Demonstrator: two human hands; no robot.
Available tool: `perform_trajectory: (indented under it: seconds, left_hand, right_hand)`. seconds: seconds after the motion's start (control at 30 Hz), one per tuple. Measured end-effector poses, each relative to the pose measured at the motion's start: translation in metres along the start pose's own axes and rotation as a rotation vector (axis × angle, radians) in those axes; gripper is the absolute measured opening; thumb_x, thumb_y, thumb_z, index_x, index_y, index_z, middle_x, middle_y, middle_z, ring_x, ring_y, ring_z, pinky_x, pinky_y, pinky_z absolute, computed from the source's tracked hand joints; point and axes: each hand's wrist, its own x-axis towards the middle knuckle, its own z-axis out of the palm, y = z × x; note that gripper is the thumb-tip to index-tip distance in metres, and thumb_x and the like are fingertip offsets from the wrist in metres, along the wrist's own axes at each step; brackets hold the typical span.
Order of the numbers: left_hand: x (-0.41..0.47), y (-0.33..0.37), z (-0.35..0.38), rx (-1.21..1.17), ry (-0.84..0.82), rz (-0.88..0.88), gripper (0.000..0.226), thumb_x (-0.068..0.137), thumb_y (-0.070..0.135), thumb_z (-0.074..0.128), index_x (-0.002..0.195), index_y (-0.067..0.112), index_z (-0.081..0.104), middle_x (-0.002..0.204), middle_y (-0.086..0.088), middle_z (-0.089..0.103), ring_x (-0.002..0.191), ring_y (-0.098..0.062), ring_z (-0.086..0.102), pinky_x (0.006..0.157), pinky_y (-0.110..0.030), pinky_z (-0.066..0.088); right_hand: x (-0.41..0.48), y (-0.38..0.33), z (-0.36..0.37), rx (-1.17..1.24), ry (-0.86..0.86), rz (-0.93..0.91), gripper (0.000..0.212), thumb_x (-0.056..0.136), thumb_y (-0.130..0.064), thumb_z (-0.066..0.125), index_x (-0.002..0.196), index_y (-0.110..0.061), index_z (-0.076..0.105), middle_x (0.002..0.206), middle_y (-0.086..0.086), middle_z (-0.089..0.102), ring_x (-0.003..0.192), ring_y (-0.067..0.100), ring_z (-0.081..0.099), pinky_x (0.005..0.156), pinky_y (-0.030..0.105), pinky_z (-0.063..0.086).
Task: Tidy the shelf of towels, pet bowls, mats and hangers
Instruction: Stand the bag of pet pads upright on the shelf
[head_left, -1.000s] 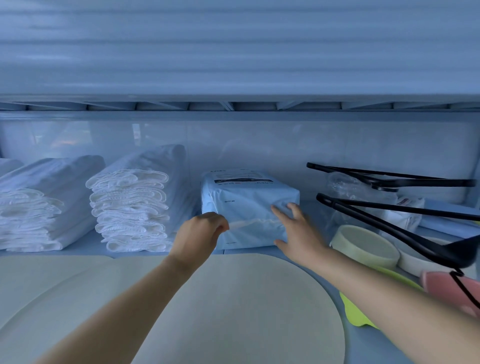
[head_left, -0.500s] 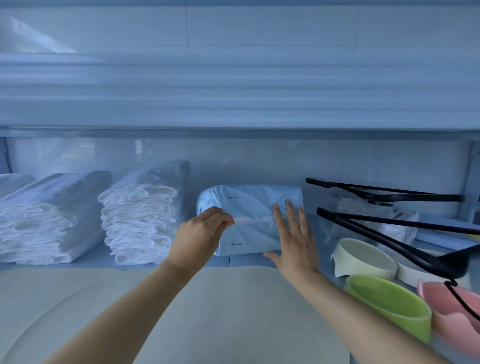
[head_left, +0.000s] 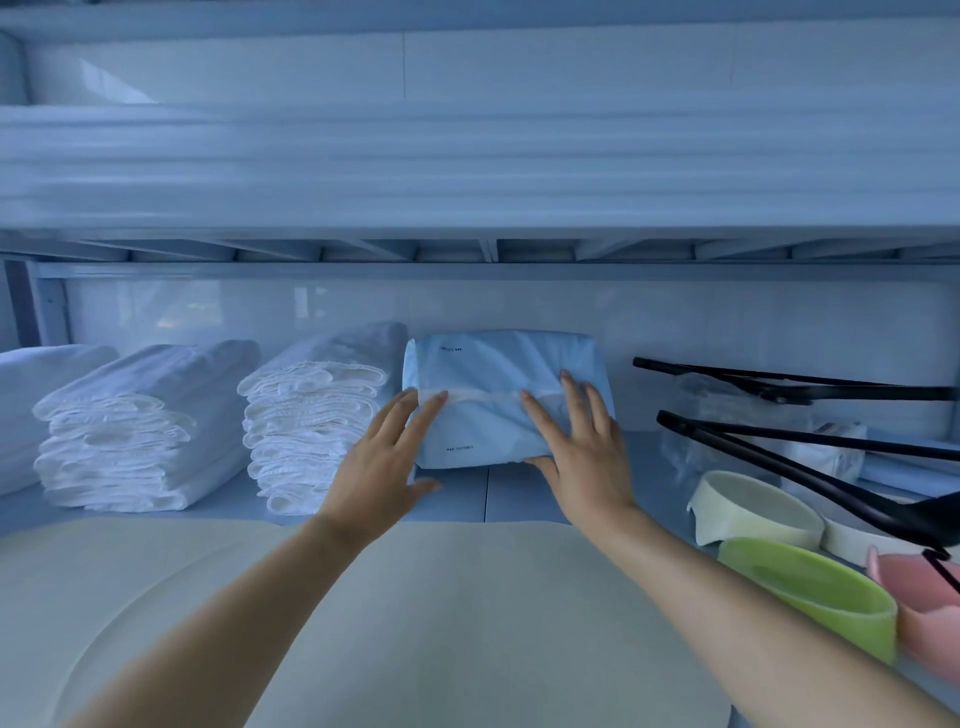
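A pale blue plastic-wrapped pack (head_left: 488, 374) stands against the back wall of the shelf, right beside a stack of folded white towels (head_left: 311, 421). My left hand (head_left: 382, 457) lies flat with straight fingers on the pack's front left edge. My right hand (head_left: 582, 447) presses flat on its front right part, thumb at the bottom edge. A second towel stack (head_left: 135, 426) sits further left. Black hangers (head_left: 810, 436) lie at the right over a cream bowl (head_left: 753, 512), a green bowl (head_left: 810, 592) and a pink bowl (head_left: 930, 608).
A large beige mat (head_left: 441, 623) covers the front of the shelf under my forearms. The upper shelf (head_left: 467, 171) hangs low overhead. A clear plastic bag (head_left: 727, 410) and white packs lie behind the hangers. Another white bowl (head_left: 857, 540) sits by the cream one.
My left hand has uncurled from a loose fist to flat fingers on the pack. The pack has been pushed back and turned upright against the wall. My view has tilted upward.
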Motion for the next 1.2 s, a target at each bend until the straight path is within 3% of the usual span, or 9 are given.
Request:
perform_trajectory:
  seconds: [0.3, 0.43, 0.57, 0.7, 0.77, 0.83, 0.93, 1.03, 1.2]
  left_hand:
    - [-0.003, 0.004, -0.01, -0.035, 0.093, 0.064, 0.069, 0.081, 0.019, 0.072, 0.141, 0.019, 0.038, 0.142, 0.0, 0.044, 0.135, -0.007, 0.022, 0.084, -0.025, 0.045]
    - [-0.001, 0.011, -0.029, -0.063, 0.154, 0.046, 0.055, 0.085, 0.02, 0.066, 0.136, 0.015, 0.045, 0.143, -0.003, 0.044, 0.134, -0.019, 0.037, 0.092, -0.028, 0.042]
    - [0.004, 0.012, -0.047, -0.11, 0.231, -0.006, 0.041, 0.089, 0.018, 0.06, 0.129, 0.018, 0.05, 0.141, 0.001, 0.043, 0.123, -0.018, 0.045, 0.085, -0.025, 0.041]
    - [0.006, 0.015, -0.056, -0.074, 0.264, -0.022, 0.043, 0.088, 0.009, 0.061, 0.126, 0.023, 0.047, 0.137, -0.007, 0.045, 0.113, -0.026, 0.053, 0.069, -0.043, 0.056]
    - [0.01, 0.016, -0.059, 0.069, 0.251, 0.073, 0.063, 0.076, -0.009, 0.064, 0.123, 0.029, 0.048, 0.133, -0.016, 0.044, 0.1, -0.034, 0.06, 0.045, -0.036, 0.052]
    - [0.016, 0.012, -0.059, 0.276, 0.264, 0.227, 0.073, 0.07, -0.019, 0.044, 0.121, 0.031, 0.059, 0.129, -0.017, 0.042, 0.105, -0.039, 0.059, 0.036, -0.022, 0.041]
    - [0.029, 0.0, -0.055, 0.444, 0.275, 0.315, 0.071, 0.078, -0.006, 0.017, 0.121, 0.027, 0.063, 0.124, -0.013, 0.053, 0.116, -0.04, 0.053, 0.039, -0.025, 0.045]
    - [0.036, -0.011, -0.042, 0.519, 0.252, 0.267, 0.08, 0.067, -0.018, 0.038, 0.131, 0.027, 0.053, 0.132, -0.012, 0.05, 0.124, -0.042, 0.047, 0.047, -0.031, 0.053]
    - [0.044, -0.022, -0.01, 0.5, 0.184, 0.21, 0.106, 0.053, -0.016, 0.055, 0.145, 0.027, 0.026, 0.154, -0.015, 0.011, 0.136, -0.049, 0.02, 0.085, -0.047, 0.051]
  right_hand:
    - [-0.012, -0.001, -0.016, -0.039, 0.236, -0.056, 0.066, 0.066, -0.027, 0.083, 0.127, -0.021, 0.058, 0.134, 0.019, 0.051, 0.119, 0.036, 0.052, 0.077, 0.049, 0.051]
    - [-0.007, -0.005, -0.036, -0.064, 0.358, -0.106, 0.054, 0.069, -0.031, 0.081, 0.119, -0.021, 0.064, 0.13, 0.015, 0.055, 0.118, 0.035, 0.054, 0.078, 0.047, 0.05]
    - [0.006, -0.012, -0.053, -0.016, 0.483, -0.156, 0.043, 0.069, -0.029, 0.081, 0.109, -0.019, 0.069, 0.123, 0.01, 0.061, 0.113, 0.035, 0.057, 0.079, 0.046, 0.049]
    - [0.015, -0.024, -0.059, -0.011, 0.549, -0.128, 0.041, 0.07, -0.033, 0.08, 0.108, -0.021, 0.069, 0.115, 0.007, 0.063, 0.107, 0.028, 0.06, 0.085, 0.049, 0.046]
    - [0.02, -0.032, -0.056, -0.05, 0.574, -0.075, 0.04, 0.067, -0.033, 0.082, 0.104, -0.025, 0.069, 0.108, 0.004, 0.063, 0.1, 0.023, 0.059, 0.082, 0.047, 0.042]
    - [0.025, -0.036, -0.051, -0.041, 0.601, -0.061, 0.039, 0.066, -0.028, 0.083, 0.103, -0.025, 0.069, 0.099, 0.003, 0.062, 0.092, 0.02, 0.053, 0.074, 0.04, 0.042]
    - [0.034, -0.037, -0.043, -0.005, 0.594, -0.097, 0.047, 0.064, -0.013, 0.084, 0.108, -0.018, 0.068, 0.096, 0.008, 0.062, 0.083, 0.027, 0.058, 0.065, 0.035, 0.047]
    - [0.036, -0.036, -0.029, -0.026, 0.539, -0.104, 0.057, 0.065, -0.008, 0.082, 0.118, -0.016, 0.064, 0.111, 0.014, 0.062, 0.094, 0.034, 0.061, 0.073, 0.039, 0.052]
    - [0.04, -0.024, -0.001, -0.098, 0.404, -0.126, 0.086, 0.065, -0.012, 0.081, 0.141, -0.015, 0.041, 0.145, 0.017, 0.036, 0.128, 0.035, 0.041, 0.097, 0.046, 0.043]
